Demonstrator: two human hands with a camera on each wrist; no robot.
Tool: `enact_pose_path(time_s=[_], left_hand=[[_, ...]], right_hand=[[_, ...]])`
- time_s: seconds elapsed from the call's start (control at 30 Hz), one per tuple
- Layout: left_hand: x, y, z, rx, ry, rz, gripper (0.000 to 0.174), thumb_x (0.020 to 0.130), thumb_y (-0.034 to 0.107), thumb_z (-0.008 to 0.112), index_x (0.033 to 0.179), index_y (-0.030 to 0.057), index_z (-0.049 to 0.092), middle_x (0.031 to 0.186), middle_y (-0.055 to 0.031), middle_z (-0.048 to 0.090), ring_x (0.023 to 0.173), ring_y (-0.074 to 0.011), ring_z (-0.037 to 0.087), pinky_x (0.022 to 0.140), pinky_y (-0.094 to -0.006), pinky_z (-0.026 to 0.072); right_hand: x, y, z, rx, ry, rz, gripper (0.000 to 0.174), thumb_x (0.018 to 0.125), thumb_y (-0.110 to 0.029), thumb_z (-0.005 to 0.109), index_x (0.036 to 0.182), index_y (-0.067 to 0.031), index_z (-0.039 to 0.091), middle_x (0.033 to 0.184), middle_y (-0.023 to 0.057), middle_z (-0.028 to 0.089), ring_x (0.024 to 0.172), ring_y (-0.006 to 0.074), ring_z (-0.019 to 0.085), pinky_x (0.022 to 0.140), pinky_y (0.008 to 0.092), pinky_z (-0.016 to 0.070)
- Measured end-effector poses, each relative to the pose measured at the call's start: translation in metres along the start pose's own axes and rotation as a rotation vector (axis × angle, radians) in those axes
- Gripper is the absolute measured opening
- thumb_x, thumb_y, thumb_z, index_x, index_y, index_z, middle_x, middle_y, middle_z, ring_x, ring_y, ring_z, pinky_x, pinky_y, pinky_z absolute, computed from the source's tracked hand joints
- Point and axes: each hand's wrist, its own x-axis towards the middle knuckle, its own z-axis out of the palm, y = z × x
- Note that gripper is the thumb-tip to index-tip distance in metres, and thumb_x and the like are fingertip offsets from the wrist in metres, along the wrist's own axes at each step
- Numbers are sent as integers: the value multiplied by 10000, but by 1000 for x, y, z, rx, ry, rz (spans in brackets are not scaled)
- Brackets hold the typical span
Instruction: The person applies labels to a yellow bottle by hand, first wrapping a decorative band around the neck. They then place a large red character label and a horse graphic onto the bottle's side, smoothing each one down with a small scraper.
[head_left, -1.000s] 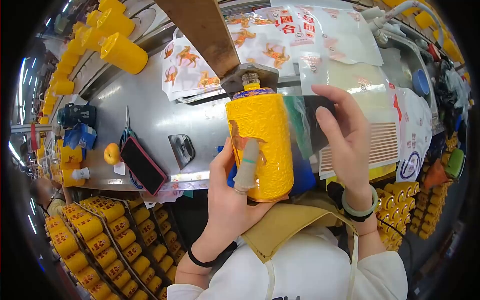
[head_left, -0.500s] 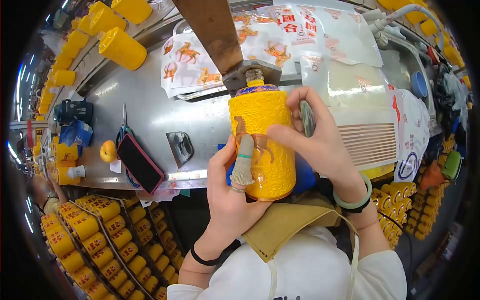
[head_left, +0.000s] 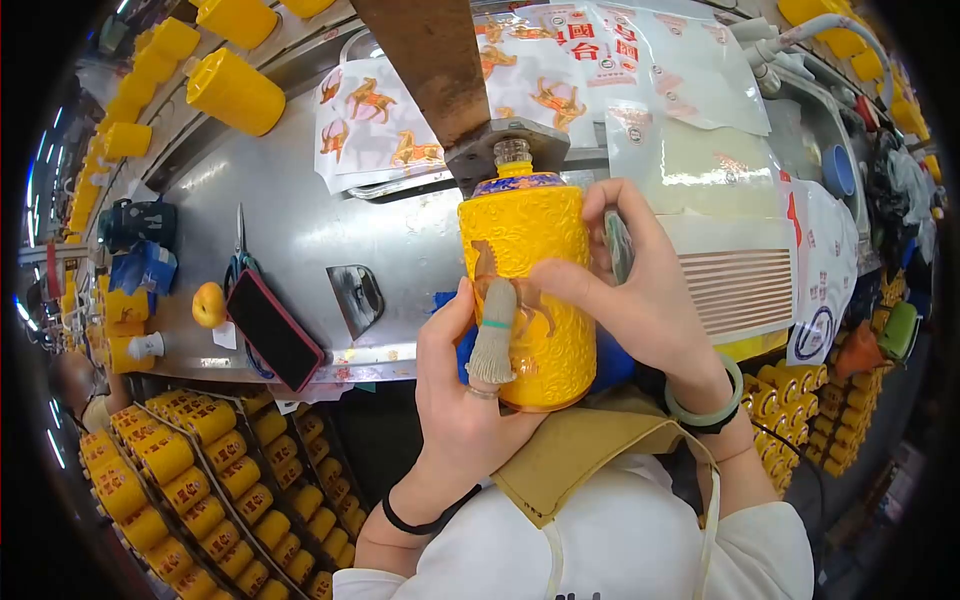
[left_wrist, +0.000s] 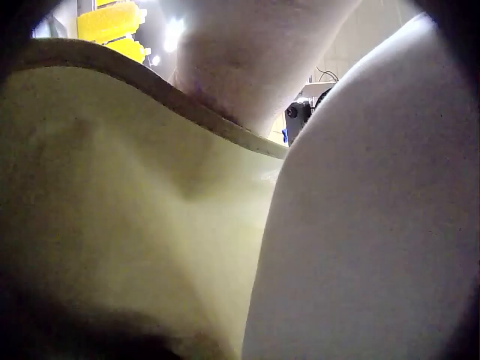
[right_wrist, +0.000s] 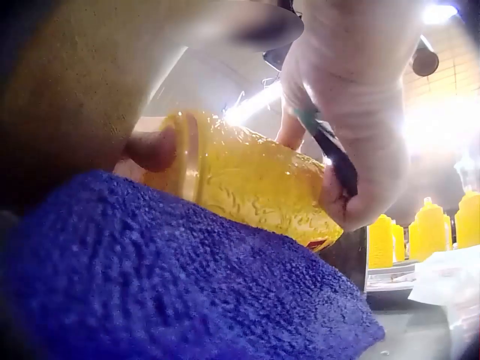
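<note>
- The left hand grips the yellow bottle from below, with its sleeved thumb pressed flat on the horse decal.
- The right hand has its fingers curled, pinching a dark card at the bottle's side, and its thumb tip is on the front.
- The bottle stands upright before the chest, over a blue cloth.
- A phone lies on the table to the left.
</note>
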Motion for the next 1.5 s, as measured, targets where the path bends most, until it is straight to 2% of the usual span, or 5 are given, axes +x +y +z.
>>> enact_pose_path(time_s=[0.23,0.83,1.0,1.23,1.5], left_hand=[[1,-1,0,37,-27,49,976,669,164,997,1481,-41,495,1439,-189,460,1234,-314,618,1033,-381,531],[6,15,-4,179,-121,-38,822,665,286,974,1409,157,650,1450,-278,447,1265,-441,564,1038,-462,522],[22,12,-28,-28,-230,-25,1107,619,513,991,1461,-39,531,1429,-190,447,1312,-353,543,1108,-472,469],[47,-19,-1,-1026,-177,-511,509,1126,207,474,1555,-7,302,1432,-125,503,1265,-193,556,1073,-361,472],[53,-7,4,-1161,-131,-650,485,1121,236,482,1533,8,369,1419,-116,562,1273,-202,574,1060,-360,473]], right_hand=[[0,4,1,-37,17,-27,519,837,-238,868,1121,-10,498,1067,133,654,1019,185,617,925,353,502],[-2,15,-5,311,-39,77,247,1030,-217,694,1127,-64,526,988,-10,546,948,58,495,814,245,455],[-8,12,-9,284,-74,115,260,1006,-183,714,1139,-57,529,1013,-2,542,968,68,493,847,254,454],[-17,10,-6,159,-70,56,348,958,-194,774,1136,-60,506,1085,40,585,1040,90,524,911,279,462],[-11,10,1,251,-60,147,409,914,-174,829,1091,-61,478,1093,66,645,1024,96,585,878,276,510]])
